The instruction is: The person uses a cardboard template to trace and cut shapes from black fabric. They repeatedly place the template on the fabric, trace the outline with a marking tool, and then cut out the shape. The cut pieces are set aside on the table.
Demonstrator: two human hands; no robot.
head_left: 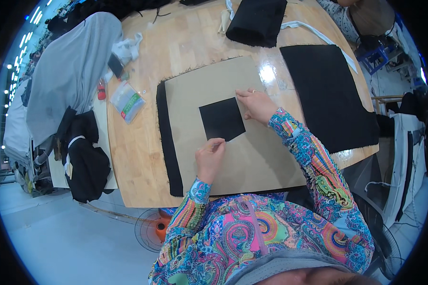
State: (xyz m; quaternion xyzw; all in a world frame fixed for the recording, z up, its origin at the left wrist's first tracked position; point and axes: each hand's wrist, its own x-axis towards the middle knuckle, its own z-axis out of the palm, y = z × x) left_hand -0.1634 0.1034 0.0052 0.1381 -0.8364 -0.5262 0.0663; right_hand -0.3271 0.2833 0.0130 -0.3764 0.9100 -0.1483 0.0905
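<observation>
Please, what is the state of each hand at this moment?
Left hand: closed in a pinch at the lower edge of the small black piece; whether it holds anything cannot be told.
Right hand: open, at that piece's upper right corner.

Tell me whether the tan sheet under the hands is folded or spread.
Spread: the tan sheet lies flat over black cloth, with no fold showing in it.

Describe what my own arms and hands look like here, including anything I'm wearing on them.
The left sleeve and right sleeve are long, with a bright multicoloured swirl print, striped patches and mostly blue cuffs. The left hand and right hand are ungloved; a ring shows on the right.
</observation>
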